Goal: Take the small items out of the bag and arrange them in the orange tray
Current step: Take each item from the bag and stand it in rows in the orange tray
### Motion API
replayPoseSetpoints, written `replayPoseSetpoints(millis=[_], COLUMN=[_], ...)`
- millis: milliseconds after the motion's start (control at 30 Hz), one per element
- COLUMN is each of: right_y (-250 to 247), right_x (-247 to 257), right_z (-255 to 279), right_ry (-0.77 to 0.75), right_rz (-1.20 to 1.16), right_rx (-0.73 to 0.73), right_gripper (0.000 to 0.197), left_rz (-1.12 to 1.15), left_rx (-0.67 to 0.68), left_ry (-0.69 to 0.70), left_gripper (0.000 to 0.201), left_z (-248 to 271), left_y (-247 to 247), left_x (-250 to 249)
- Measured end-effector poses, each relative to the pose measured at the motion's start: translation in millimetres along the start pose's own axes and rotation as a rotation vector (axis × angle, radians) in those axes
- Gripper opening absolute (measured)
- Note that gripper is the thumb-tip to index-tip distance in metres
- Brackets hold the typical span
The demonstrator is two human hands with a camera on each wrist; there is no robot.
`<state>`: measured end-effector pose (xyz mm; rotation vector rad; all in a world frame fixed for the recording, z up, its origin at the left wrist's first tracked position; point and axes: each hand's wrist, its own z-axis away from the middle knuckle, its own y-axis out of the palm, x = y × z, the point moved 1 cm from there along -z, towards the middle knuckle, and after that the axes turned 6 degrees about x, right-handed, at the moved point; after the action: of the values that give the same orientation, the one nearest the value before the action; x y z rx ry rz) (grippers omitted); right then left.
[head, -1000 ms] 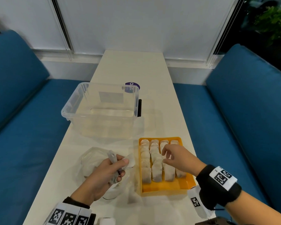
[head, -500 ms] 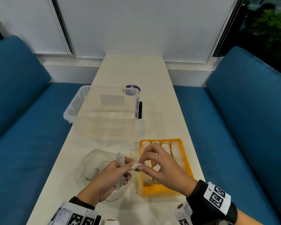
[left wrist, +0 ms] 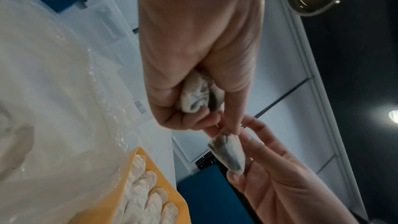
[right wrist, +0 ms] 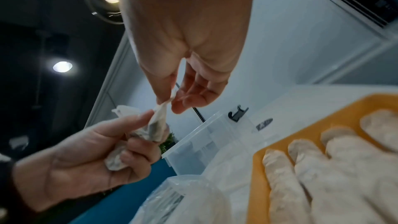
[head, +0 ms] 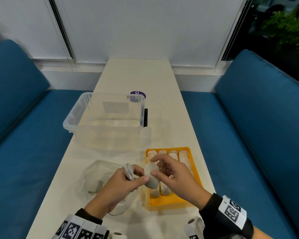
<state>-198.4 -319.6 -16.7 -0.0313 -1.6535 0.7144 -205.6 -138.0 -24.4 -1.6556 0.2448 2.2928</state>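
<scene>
Above the gap between bag and tray, my left hand point(head: 139, 177) grips a bunch of small white sachets point(head: 129, 171) in its curled fingers. One more sachet point(head: 151, 177) hangs between both hands. My right hand point(head: 152, 167) pinches it between thumb and fingers while my left thumb still touches it. The right wrist view shows the right fingers on the top corner of this sachet point(right wrist: 159, 122). The orange tray point(head: 194, 169) sits under the right hand with several sachets in rows point(head: 173, 155). The clear plastic bag point(head: 97, 176) lies left of the tray, with a few sachets left inside.
A clear, empty plastic bin point(head: 104, 118) stands on the white table point(head: 136, 75) behind the bag and tray. A purple round sticker point(head: 138, 95) lies just past it. Blue bench seats point(head: 240, 135) run along both sides of the narrow table.
My right hand left the tray, came across to the left hand and took hold of one sachet from it. That sachet is now drawn further out between the hands.
</scene>
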Motion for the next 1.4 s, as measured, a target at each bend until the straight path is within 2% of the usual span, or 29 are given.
replayPoseSetpoints(millis=[100, 200, 367, 600, 800, 1067, 1400], right_y=[-4, -8, -24, -70, -77, -65, -60], right_x=[-3, -6, -16, -58, -100, -111, -115], right_z=[1, 3, 6, 22, 30, 22, 20], right_ry=[0.003, 0.075, 0.17, 0.407, 0.572, 0.627, 0.588], right_rz=[0.053, -0.018, 0.0, 0.208, 0.287, 0.352, 0.603], right_rx=[-0.002, -0.016, -0.005, -0.018, 0.081, 0.237, 0.227], right_gripper=[0.024, 0.021, 0.013, 0.002, 0.004, 0.007, 0.006], left_rz=[-0.071, -0.124, -0.204, -0.087, 0.098, 0.217, 0.232], left_rx=[-0.01, -0.015, 0.009, -0.075, -0.204, -0.289, -0.284], left_ry=[0.035, 0.057, 0.075, -0.065, -0.131, -0.178, -0.19], left_gripper=[0.008, 0.007, 0.001, 0.01, 0.012, 0.014, 0.016], left_z=[-1, -3, -4, 0, 16, 33, 31], left_y=[4, 7, 11, -8, -36, -50, -49], left_x=[1, 2, -1, 8, 22, 36, 36])
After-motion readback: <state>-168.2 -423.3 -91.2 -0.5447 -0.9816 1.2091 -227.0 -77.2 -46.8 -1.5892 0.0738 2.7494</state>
